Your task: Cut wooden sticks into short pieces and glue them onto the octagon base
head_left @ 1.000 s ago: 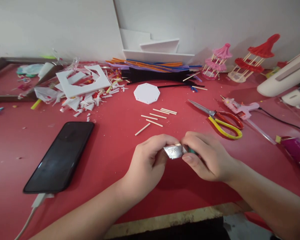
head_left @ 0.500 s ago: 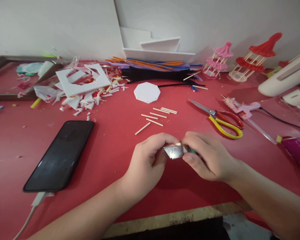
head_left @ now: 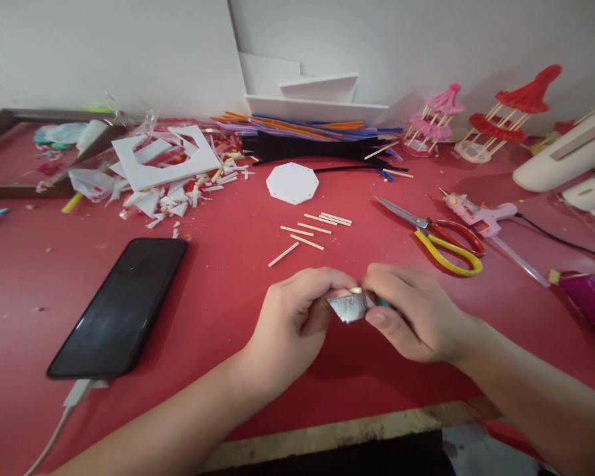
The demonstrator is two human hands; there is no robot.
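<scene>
Left hand (head_left: 293, 317): in the head view, your fingers closed around a short pale wooden stick (head_left: 356, 290), above the red desk (head_left: 208, 317).
Right hand (head_left: 419, 317): your curled fingers gripped the silver metal blade with a green handle (head_left: 348, 309), beside the stick.
Edge: small, light strokes seemed wisest, fingertips clear.

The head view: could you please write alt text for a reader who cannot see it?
The left hand pinches a pale stick beside a metal blade held in the right hand, above a red table. Beyond lie loose sticks and a white octagon; scissors lie right, a phone left.
</scene>
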